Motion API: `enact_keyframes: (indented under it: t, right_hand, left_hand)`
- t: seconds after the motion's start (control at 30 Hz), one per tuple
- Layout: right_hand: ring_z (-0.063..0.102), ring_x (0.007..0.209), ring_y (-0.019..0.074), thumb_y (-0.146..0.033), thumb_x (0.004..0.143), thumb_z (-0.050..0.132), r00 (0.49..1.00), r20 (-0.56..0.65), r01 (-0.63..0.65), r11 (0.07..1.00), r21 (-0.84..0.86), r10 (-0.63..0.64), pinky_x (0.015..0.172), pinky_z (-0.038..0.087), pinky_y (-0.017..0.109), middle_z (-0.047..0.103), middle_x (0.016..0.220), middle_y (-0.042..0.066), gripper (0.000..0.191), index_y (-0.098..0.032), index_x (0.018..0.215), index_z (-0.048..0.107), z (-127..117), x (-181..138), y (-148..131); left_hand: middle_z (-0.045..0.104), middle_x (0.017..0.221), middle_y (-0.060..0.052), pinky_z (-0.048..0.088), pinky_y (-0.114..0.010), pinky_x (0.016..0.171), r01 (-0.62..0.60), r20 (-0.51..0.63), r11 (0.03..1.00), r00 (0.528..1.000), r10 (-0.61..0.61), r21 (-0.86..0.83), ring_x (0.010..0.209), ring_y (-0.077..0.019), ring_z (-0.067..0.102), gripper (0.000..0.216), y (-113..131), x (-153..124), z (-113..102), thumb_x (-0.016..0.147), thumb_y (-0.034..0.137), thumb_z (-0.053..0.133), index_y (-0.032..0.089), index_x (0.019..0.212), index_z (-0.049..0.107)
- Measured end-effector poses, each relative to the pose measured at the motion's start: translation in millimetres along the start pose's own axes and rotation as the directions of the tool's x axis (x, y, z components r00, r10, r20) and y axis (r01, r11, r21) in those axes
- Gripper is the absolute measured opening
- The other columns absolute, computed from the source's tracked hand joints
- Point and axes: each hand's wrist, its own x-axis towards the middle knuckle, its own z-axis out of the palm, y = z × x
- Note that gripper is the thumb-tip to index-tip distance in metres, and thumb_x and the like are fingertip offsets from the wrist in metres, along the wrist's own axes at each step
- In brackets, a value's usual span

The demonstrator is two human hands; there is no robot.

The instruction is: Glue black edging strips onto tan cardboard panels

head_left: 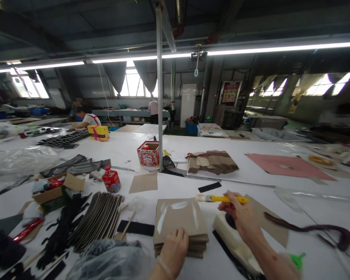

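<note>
A stack of square brown cardboard sheets (179, 229) lies in front of me. White, wet-looking strokes run along the left, back and right of its top sheet. My left hand (175, 247) is at the near edge, its fingers together and curled on the top sheet. Above the stack's back right corner, my right hand (235, 208) is closed around the yellow handle of a paintbrush (217, 198). The brush's pale bristles point left, close to that corner. Beneath my right forearm sits a cream plastic container (233, 237) with a dark opening, partly hidden by the arm.
Left of the stack are a black strip (136, 228), curved dark strips (97, 217) and a red bottle (111, 179). Further back stand a patterned box (148, 153), a metal post (160, 97) and piled brown pieces (211, 161). A co-worker (87, 118) bends over the table, far left.
</note>
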Motion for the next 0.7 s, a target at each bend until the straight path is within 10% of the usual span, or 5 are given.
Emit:
enact_keyframes:
  t: [0.17,0.4,0.53,0.7]
  right_hand:
    - [0.063,0.059,0.0208,-0.053,0.067,0.073,0.987,-0.142,0.044,0.977,-0.208,-0.074,0.061,0.054,0.031,0.065,0.060,0.003,0.044,-0.015,0.085,0.060,-77,-18,-35]
    - [0.048,0.053,0.0173,-0.057,0.082,0.046,0.963,0.250,0.263,0.546,-0.795,-0.101,0.054,0.038,0.028,0.051,0.053,-0.001,0.043,-0.022,0.056,0.047,-95,-56,-20]
    - [0.048,0.055,0.0175,-0.057,0.081,0.043,0.927,0.362,0.247,0.564,-0.788,0.100,0.053,0.035,0.027,0.052,0.054,0.001,0.044,-0.022,0.054,0.047,-70,-95,4]
    - [0.031,0.033,0.0090,-0.060,0.078,0.046,0.877,0.274,-0.097,0.702,-0.705,0.396,0.035,0.023,0.023,0.046,0.043,-0.004,0.043,-0.020,0.064,0.054,-52,-144,20]
  left_hand:
    - [0.065,0.080,-0.002,0.048,-0.028,0.053,-0.014,-0.133,0.999,0.991,0.009,-0.030,0.067,-0.0197,0.062,0.015,-16,16,-29,0.080,0.006,0.049,0.019,0.081,0.057]
    - [0.069,0.089,-0.005,0.049,-0.021,0.069,0.119,-0.396,0.908,0.872,-0.289,-0.402,0.079,-0.0133,0.065,0.016,-24,23,-111,0.089,0.020,0.045,0.018,0.091,0.061]
    - [0.068,0.074,-0.002,0.052,-0.023,0.059,0.299,-0.051,0.278,0.591,-0.805,-0.913,0.065,-0.0148,0.063,0.029,3,2,-137,0.076,0.045,0.062,0.017,0.083,0.064]
    - [0.070,0.083,-0.004,0.057,-0.028,0.058,0.173,0.443,-0.407,0.375,-0.815,-0.897,0.074,-0.0201,0.066,0.048,43,-38,-124,0.053,0.047,0.079,0.015,0.084,0.061]
